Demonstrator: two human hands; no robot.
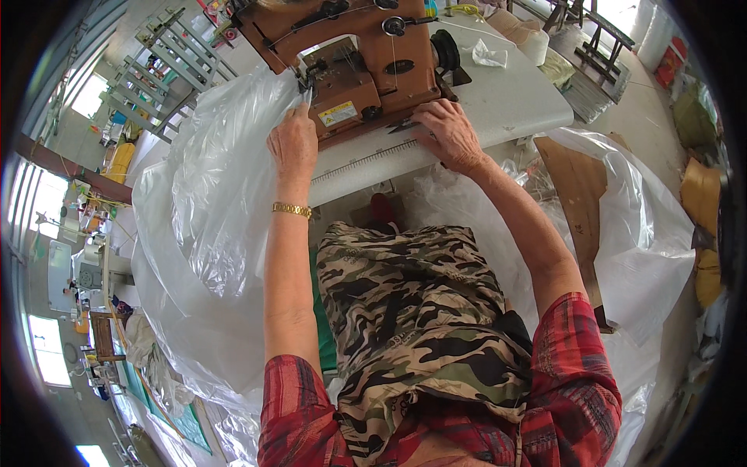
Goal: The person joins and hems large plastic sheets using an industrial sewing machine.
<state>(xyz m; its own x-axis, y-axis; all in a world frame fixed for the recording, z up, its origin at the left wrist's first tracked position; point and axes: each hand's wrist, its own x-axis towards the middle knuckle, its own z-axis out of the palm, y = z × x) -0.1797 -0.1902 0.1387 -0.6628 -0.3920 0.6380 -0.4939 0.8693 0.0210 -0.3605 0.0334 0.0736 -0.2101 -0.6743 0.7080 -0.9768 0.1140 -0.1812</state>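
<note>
L hand (294, 144), upper ctr-left, has fingers bunched by plastic sheeting (222, 179); grip hidden, can't tell. R hand (450, 134), upper ctr, grasps dark pointed tool (401, 126). Sheeting, L side of frame, prob. light, floppy, slippery; best pinched at edge nr sewing machine (412, 62).

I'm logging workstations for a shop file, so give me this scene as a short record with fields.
machine: brown sewing machine on a pale table
left hand: at the clear plastic sheeting, near the machine's needle end; grip unclear
right hand: over a dark pointed tool, mostly covered; grip unclear
table edge: ruler strip
left wrist: gold-coloured band
lap: camouflage cloth
</note>
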